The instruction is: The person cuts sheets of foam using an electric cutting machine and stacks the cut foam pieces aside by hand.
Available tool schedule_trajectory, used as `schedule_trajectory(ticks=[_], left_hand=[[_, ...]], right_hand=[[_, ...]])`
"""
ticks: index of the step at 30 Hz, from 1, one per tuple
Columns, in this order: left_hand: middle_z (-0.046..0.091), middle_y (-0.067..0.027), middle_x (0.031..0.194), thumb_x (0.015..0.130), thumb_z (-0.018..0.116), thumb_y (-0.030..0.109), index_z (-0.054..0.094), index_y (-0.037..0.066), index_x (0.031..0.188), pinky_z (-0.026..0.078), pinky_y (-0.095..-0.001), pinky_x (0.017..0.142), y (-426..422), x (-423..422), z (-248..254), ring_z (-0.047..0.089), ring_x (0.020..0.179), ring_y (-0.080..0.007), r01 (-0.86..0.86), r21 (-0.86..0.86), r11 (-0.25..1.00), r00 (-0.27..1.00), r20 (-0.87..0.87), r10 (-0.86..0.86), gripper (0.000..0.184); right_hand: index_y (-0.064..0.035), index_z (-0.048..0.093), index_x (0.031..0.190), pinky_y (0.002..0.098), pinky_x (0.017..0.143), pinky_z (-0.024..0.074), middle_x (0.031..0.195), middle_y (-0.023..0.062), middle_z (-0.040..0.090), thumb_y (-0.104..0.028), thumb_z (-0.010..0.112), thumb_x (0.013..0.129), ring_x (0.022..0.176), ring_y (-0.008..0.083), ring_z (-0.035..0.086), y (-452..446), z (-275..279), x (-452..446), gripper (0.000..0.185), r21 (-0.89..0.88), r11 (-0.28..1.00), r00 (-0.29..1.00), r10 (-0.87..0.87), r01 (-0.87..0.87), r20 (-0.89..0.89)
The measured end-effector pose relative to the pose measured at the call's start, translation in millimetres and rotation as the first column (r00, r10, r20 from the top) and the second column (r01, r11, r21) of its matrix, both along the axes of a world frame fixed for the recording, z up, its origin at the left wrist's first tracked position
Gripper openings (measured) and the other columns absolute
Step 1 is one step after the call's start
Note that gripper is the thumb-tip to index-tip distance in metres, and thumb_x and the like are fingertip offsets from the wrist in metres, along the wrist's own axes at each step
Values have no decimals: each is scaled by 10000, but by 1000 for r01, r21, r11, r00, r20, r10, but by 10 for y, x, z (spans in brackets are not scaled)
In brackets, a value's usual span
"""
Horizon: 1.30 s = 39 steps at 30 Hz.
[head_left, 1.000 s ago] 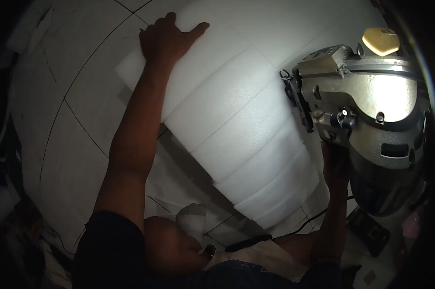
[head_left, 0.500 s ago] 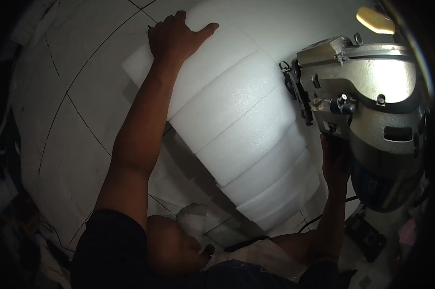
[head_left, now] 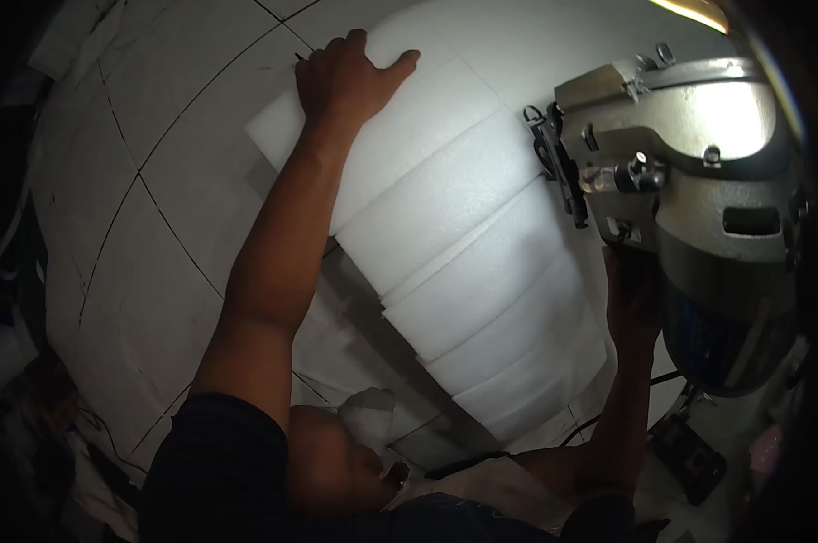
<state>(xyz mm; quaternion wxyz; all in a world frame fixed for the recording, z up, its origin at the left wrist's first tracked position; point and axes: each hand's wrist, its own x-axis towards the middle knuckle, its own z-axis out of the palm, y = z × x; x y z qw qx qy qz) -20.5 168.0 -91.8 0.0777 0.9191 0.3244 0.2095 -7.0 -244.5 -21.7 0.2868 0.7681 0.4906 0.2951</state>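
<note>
White foam sheeting (head_left: 436, 199), lying in overlapping strips with visible seam lines, stretches across the middle of the view. My left hand (head_left: 350, 77) lies on its far left part, thumb stretched away from the other fingers. To the right stands a metal sewing machine head (head_left: 717, 127) with a shiny, lit casing. My right hand (head_left: 632, 281) is in deep shadow just below the machine, by the right edge of the foam. Its fingers are hidden, and I cannot make out what they touch.
Pale tiles (head_left: 137, 172) with dark joints spread out at the left. A dark flat object (head_left: 689, 452) lies at the lower right, close to a pink item (head_left: 766, 451). A black cable (head_left: 590, 423) runs below my right forearm. A yellowish lit part (head_left: 698, 11) shows at the top right.
My left hand and the foam under it appear slightly lower and further right. The foam strips have shifted against each other, with a fold edge now showing mid-sheet. My right hand stays by the machine.
</note>
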Motion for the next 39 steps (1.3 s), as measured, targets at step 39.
schedule_trajectory(ticks=[39], left_hand=[[690, -150, 935, 804, 609, 586, 634, 23, 1156, 458, -461, 864, -425, -92, -44, 662, 890, -291, 47, -56, 997, 997, 62, -44, 664]], right_hand=[[21, 586, 1057, 412, 798, 482, 1011, 193, 654, -233, 601, 950, 915, 364, 623, 225, -64, -8, 277, 329, 887, 797, -69, 325, -601]])
